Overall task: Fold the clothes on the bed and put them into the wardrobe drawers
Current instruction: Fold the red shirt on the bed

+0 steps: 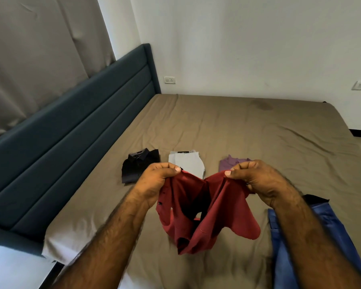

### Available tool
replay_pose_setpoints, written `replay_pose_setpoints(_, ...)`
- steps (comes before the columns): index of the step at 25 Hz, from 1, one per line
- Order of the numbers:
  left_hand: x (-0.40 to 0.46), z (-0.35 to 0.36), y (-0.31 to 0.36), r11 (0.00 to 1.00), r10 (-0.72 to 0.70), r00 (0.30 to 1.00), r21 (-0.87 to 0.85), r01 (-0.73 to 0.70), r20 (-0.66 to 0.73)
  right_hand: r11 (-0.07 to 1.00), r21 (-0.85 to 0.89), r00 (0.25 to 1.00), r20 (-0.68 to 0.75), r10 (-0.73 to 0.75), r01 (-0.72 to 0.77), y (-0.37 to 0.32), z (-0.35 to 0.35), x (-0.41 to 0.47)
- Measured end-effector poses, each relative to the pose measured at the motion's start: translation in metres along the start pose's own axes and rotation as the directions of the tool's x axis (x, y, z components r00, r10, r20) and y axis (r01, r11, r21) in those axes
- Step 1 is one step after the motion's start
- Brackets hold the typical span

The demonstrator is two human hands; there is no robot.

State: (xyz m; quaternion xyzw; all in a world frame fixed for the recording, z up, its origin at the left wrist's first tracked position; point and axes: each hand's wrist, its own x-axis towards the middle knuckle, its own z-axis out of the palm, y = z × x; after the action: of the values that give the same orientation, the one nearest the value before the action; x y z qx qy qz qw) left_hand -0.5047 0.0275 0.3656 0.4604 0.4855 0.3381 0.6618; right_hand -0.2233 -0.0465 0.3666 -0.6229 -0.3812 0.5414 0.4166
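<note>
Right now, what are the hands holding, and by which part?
Both hold the red shirt, lifted above the bed. The left hand and the right hand each pinch its top edge between thumb and fingers.

The bed [248, 130] carried an olive-brown sheet, creased across its width, with a darker stain near the far edge. A dark teal padded headboard [71, 126] ran along its left side. Three folded garments lay in a row on the sheet: a black shirt [138, 166] to the left, a light grey folded piece [188, 162] in the middle, and a purple garment [230, 163] to the right, each apart from the next. Blue jeans [329, 215] lay on the sheet at the near right, with a black piece [317, 198] showing at their far end.
</note>
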Motion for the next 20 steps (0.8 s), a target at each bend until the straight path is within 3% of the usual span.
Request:
replay_pose_setpoints(3, -0.007, 0.025, -0.008, 0.997, 0.03, 0.999, -0.065, -0.029, 0.026, 0.993, 0.086, 0.995, -0.064, -0.077, 0.083, 0.0, 0.02, -0.003)
replay_pose_setpoints(8, -0.015, 0.061, -0.018, 0.985, 0.174, 0.982, -0.03, -0.172, 0.071, 0.922, -0.112, 0.919, -0.101, -0.382, 0.371, 0.006, 0.051, -0.008)
replay_pose_setpoints(13, -0.021, 0.064, -0.021, 0.935, 0.35, 0.937, 0.054, -0.35, 0.016, 0.892, -0.034, 0.886, -0.1, -0.452, 0.451, 0.004, 0.054, -0.018)
replay_pose_setpoints(20, -0.031, 0.067, -0.025, 0.884, 0.448, 0.892, 0.182, -0.431, -0.065, 0.905, 0.051, 0.906, -0.063, -0.418, 0.422, 0.009, 0.054, -0.02)
